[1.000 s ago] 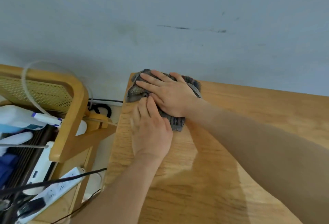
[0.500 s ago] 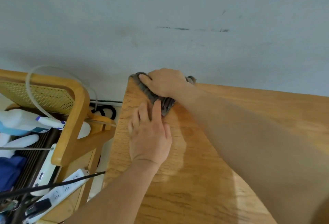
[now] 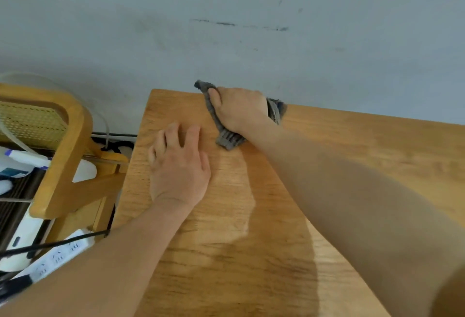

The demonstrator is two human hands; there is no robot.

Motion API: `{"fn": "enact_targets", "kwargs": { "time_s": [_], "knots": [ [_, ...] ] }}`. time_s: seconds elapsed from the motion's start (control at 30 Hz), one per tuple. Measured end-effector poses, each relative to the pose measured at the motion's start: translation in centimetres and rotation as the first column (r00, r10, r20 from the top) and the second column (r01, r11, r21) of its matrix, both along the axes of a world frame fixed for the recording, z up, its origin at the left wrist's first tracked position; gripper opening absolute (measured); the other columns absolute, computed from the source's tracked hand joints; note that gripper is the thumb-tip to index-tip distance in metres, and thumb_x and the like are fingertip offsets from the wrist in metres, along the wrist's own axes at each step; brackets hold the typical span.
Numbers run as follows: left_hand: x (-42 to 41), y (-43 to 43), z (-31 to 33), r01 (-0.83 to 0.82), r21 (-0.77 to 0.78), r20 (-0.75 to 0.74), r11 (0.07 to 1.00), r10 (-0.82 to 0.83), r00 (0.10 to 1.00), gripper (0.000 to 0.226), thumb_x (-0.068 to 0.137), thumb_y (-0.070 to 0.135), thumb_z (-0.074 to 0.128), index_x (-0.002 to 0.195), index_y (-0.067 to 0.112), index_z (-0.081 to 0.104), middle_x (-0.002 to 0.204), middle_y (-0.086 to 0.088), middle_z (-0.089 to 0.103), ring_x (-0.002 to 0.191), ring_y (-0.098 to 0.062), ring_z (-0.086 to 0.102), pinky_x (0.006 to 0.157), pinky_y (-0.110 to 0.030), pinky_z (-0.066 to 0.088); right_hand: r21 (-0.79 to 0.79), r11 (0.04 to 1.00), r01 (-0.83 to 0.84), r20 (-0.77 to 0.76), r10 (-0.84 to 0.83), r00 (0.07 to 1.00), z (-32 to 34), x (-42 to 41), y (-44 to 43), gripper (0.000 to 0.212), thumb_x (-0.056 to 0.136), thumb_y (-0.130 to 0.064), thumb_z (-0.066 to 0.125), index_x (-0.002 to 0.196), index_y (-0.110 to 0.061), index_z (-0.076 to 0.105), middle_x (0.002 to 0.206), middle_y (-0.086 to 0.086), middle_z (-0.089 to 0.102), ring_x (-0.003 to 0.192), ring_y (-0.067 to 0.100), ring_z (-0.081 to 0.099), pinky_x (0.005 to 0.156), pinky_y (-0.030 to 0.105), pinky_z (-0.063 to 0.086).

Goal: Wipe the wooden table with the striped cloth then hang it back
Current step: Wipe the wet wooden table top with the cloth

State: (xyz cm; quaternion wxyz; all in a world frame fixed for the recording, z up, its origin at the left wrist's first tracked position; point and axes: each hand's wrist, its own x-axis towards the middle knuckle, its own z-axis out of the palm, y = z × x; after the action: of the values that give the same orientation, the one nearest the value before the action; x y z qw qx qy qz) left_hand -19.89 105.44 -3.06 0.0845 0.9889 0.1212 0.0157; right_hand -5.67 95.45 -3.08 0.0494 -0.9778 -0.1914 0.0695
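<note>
The right hand (image 3: 239,110) curls closed over the one striped cloth (image 3: 227,138), bunching it against the far edge of the wooden table (image 3: 276,241) by the wall, apparently so that pressure reaches the surface. The left hand (image 3: 178,165) lies flat, fingers spread, holding nothing, probably as a brace. Two hands, one cloth and one table are visible; beside the table stands one chair (image 3: 63,160).

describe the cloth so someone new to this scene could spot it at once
Find the wooden table that fills the lower middle of the head view, and follow it to its far edge against the grey wall. There the right hand presses down a bunched striped cloth. It is the only grey fabric on the wood; the left hand beside it lies flat on bare wood.
</note>
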Motion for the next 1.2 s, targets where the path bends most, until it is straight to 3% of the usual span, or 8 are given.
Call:
{"fn": "enact_targets", "kwargs": {
  "time_s": [0.1, 0.27, 0.4, 0.67, 0.8, 1.03, 1.1, 1.2],
  "knots": [
    [0.0, -0.1, 0.2, 0.010, 0.001, 0.003, 1.000, -0.010, 1.000, 0.043, 0.088, 0.029, 0.038, 0.131, 0.022, 0.044, 0.137, -0.013, 0.039, 0.123, -0.032, 0.032, 0.100, -0.047, 0.032, 0.014, 1.000, -0.015, 0.068, 0.014, 0.998, -0.1, -0.5, -3.8, 0.048, 0.102, -0.050, 0.024, 0.114, -0.020, 0.059, 0.112, 0.010, 0.066, 0.103, 0.033, 0.061, 0.084, 0.044, 0.039],
    [0.0, -0.3, 0.4, 0.070, 0.046, -0.035, 0.997, -0.068, 0.997, 0.044, 0.090, 0.029, 0.036, 0.132, 0.021, 0.041, 0.140, -0.010, 0.038, 0.125, -0.032, 0.033, 0.100, -0.048, 0.032, -0.038, 0.948, 0.317, 0.145, -0.309, 0.940, -0.3, -1.7, -16.6, 0.050, 0.101, -0.045, 0.025, 0.106, -0.011, 0.061, 0.110, 0.018, 0.064, 0.107, 0.037, 0.055, 0.096, 0.048, 0.036],
    [-0.2, -0.4, 0.3, 0.104, 0.051, -0.021, 0.993, -0.103, 0.994, 0.049, 0.092, 0.030, 0.033, 0.139, 0.015, 0.038, 0.146, -0.008, 0.037, 0.131, -0.030, 0.031, 0.105, -0.048, 0.031, -0.051, 0.906, 0.421, 0.118, -0.413, 0.903, 0.0, -1.6, -16.8, 0.054, 0.100, -0.043, 0.019, 0.109, -0.011, 0.062, 0.112, 0.017, 0.062, 0.111, 0.038, 0.052, 0.102, 0.052, 0.031],
    [1.8, -11.5, 0.0, 0.126, -0.021, -0.109, 0.992, -0.127, 0.986, 0.063, 0.097, 0.040, 0.015, 0.152, 0.011, 0.006, 0.160, -0.009, 0.002, 0.146, -0.026, -0.003, 0.118, -0.049, 0.000, 0.088, 0.991, 0.104, 0.144, -0.116, 0.983, -0.8, -2.2, -13.1, 0.047, 0.102, -0.043, 0.023, 0.118, -0.018, 0.059, 0.119, 0.008, 0.063, 0.114, 0.031, 0.054, 0.098, 0.047, 0.033],
    [2.2, -14.3, 0.1, 0.085, -0.009, -0.155, 0.996, -0.085, 0.984, 0.063, 0.097, 0.040, 0.013, 0.152, 0.011, 0.002, 0.160, -0.008, -0.003, 0.147, -0.023, -0.005, 0.118, -0.048, 0.000, 0.080, 0.972, 0.222, 0.141, -0.231, 0.963, -0.7, -1.7, -22.7, 0.047, 0.101, -0.042, 0.024, 0.112, -0.016, 0.061, 0.115, 0.009, 0.063, 0.113, 0.031, 0.053, 0.103, 0.047, 0.031],
    [0.2, -27.4, 0.1, 0.429, -0.049, -0.118, 0.902, -0.432, 0.894, 0.063, 0.098, 0.044, 0.010, 0.152, 0.015, -0.005, 0.160, -0.005, -0.008, 0.146, -0.021, -0.011, 0.117, -0.048, -0.004, 0.013, 0.882, 0.471, 0.131, -0.469, 0.874, -0.1, -0.7, -33.5, 0.051, 0.099, -0.038, 0.022, 0.095, -0.012, 0.066, 0.102, 0.011, 0.064, 0.107, 0.034, 0.054, 0.104, 0.049, 0.028],
    [0.6, -27.6, 0.1, 0.410, -0.023, -0.130, 0.912, -0.409, 0.903, 0.063, 0.097, 0.044, 0.011, 0.152, 0.015, -0.003, 0.160, -0.005, -0.006, 0.146, -0.021, -0.009, 0.117, -0.047, -0.004, -0.021, 0.889, 0.458, 0.147, -0.451, 0.881, -0.1, -0.5, -31.6, 0.050, 0.099, -0.038, 0.022, 0.099, -0.013, 0.066, 0.106, 0.012, 0.066, 0.108, 0.035, 0.055, 0.101, 0.050, 0.030],
    [0.6, -27.7, 0.4, 0.380, -0.037, -0.120, 0.924, -0.382, 0.917, 0.065, 0.097, 0.043, 0.011, 0.151, 0.011, -0.001, 0.160, -0.006, -0.004, 0.146, -0.020, -0.008, 0.118, -0.046, -0.003, -0.004, 0.972, 0.236, 0.131, -0.233, 0.963, -0.4, -0.7, -27.2, 0.048, 0.101, -0.042, 0.022, 0.112, -0.018, 0.062, 0.116, 0.009, 0.065, 0.110, 0.034, 0.056, 0.097, 0.050, 0.033]
  ]
}}
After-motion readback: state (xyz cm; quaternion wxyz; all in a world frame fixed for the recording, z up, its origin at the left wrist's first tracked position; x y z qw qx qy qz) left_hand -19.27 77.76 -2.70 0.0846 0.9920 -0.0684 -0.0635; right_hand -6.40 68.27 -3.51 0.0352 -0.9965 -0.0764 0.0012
